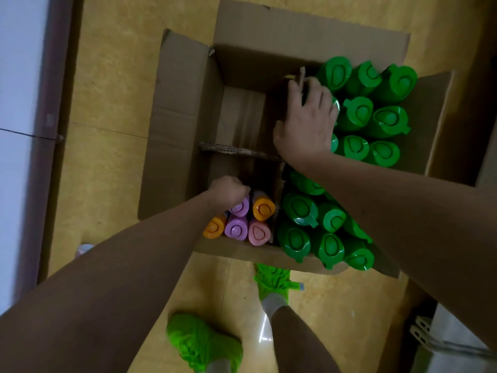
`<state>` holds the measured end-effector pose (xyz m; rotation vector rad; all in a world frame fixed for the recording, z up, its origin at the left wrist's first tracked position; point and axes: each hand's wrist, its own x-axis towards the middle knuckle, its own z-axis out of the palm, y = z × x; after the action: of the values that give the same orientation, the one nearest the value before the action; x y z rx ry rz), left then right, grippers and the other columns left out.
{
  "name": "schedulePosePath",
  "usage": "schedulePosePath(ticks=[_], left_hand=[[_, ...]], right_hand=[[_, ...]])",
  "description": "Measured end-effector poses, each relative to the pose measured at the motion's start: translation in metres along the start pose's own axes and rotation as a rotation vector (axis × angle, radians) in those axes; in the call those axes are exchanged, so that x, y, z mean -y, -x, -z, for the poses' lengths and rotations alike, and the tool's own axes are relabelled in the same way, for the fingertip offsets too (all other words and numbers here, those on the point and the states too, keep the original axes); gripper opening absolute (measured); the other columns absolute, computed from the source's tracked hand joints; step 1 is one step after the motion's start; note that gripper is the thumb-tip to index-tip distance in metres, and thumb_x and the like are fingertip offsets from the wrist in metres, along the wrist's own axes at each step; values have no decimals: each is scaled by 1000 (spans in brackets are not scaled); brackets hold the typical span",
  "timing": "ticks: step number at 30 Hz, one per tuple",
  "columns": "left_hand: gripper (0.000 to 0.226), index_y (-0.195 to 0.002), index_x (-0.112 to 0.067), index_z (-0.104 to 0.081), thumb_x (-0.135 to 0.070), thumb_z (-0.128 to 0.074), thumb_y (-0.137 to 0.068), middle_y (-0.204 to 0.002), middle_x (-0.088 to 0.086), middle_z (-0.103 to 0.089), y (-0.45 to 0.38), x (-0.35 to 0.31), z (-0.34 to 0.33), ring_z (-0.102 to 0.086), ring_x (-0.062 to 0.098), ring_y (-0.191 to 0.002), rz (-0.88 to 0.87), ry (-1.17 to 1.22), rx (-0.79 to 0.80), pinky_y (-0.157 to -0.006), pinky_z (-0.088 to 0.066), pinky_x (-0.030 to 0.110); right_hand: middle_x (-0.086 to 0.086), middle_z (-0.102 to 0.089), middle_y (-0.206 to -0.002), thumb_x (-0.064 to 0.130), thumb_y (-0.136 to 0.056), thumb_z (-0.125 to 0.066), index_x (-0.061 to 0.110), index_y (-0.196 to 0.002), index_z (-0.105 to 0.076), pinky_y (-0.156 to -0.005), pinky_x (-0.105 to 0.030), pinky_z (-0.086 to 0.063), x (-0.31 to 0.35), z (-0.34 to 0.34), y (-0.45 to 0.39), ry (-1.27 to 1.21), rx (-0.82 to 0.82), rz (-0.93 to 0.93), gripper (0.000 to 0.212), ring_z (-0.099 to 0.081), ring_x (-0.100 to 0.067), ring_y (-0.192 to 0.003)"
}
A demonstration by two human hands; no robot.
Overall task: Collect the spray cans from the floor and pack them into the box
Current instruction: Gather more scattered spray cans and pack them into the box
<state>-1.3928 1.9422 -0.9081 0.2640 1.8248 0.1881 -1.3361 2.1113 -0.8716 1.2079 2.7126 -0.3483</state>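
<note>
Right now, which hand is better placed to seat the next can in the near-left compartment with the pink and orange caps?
Left. The left hand is already over the purple-capped can in that compartment, while the right hand rests on the cardboard divider further back.

Your box (185, 109) sits mid-frame on the floor (113, 76), flaps open, split by a cardboard divider (239, 152). Right-side compartments are packed with upright cans (360, 114). Lower-left compartment holds five cans (236, 228); upper-left compartment has none showing. Your feet (204, 343) are below the box, at bottom centre of frame.
</note>
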Motion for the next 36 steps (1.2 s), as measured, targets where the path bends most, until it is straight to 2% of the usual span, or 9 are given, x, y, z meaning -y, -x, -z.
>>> schedulePosePath(ticks=[5, 7, 9, 12, 17, 22, 29, 32, 36], left_hand=[[42, -134, -9, -60, -30, -58, -97, -132, 11, -63, 10, 33, 3, -57, 28, -122, -85, 88, -221, -101, -45, 31], [48, -140, -13, -55, -32, -59, -96, -136, 10, -60, 15, 48, 7, -56, 26, -124, -165, 88, -348, -103, -46, 33], [49, -142, -15, -53, -33, -58, -96, -139, 9, -56, 23, 61, 11, -53, 26, -126, -249, 84, -474, -106, -45, 39], [47, -140, -17, -53, -36, -55, -97, -136, 9, -55, 41, 85, 15, -51, 27, -125, -271, 70, -646, -105, -44, 39], [47, -138, -11, -55, -31, -58, -95, -133, 13, -56, 78, 152, 21, -51, 31, -121, -371, 20, -832, -101, -45, 41], [55, -140, -10, -51, -37, -58, -93, -136, 13, -52, 102, 245, 17, -48, 34, -123, -221, 67, -879, -101, -44, 43], [68, -151, -15, -35, -44, -59, -94, -154, 16, -32, 135, 380, -34, -33, 38, -138, 156, 273, -825, -110, -33, 46], [76, -154, -15, -28, -47, -60, -93, -158, 16, -24, 151, 426, -69, -29, 38, -141, 257, 326, -769, -113, -29, 46], [80, -154, -16, -27, -47, -63, -91, -160, 15, -21, 168, 479, -112, -28, 39, -143, 348, 475, -736, -112, -33, 47]], right_hand=[[-17, -30, -153, 34, -84, -61, 17, -151, -29, -114, -51, -22, 24, -14, 35, 47, 50, 88, 77, -25, -39, -141], [-18, -31, -153, 34, -87, -57, 17, -150, -31, -115, -52, -22, 34, -17, 49, 54, 51, 123, 71, -25, -38, -141], [-19, -33, -153, 33, -88, -54, 17, -148, -35, -114, -53, -23, 47, -20, 64, 42, 55, 152, 65, -26, -39, -140], [-19, -34, -152, 32, -88, -55, 17, -146, -37, -113, -53, -24, 70, -26, 90, 53, 72, 212, 63, -27, -39, -140], [-18, -32, -154, 30, -91, -53, 18, -151, -32, -114, -52, -23, 122, -36, 135, 57, 146, 292, 64, -24, -39, -141], [-20, -38, -150, 26, -85, -58, 16, -145, -42, -110, -48, -27, 178, -59, 187, 73, 204, 426, 62, -31, -41, -137], [-17, -23, -158, 34, -92, -54, 20, -153, -24, -117, -51, -20, 234, -102, 272, 211, 379, 615, 69, -17, -38, -145], [-20, -29, -153, 35, -90, -56, 17, -152, -27, -111, -51, -28, 251, -126, 310, 281, 416, 725, 70, -25, -40, -140], [-19, -32, -151, 34, -88, -59, 15, -150, -29, -107, -48, -32, 274, -153, 358, 358, 461, 837, 72, -30, -39, -136]])
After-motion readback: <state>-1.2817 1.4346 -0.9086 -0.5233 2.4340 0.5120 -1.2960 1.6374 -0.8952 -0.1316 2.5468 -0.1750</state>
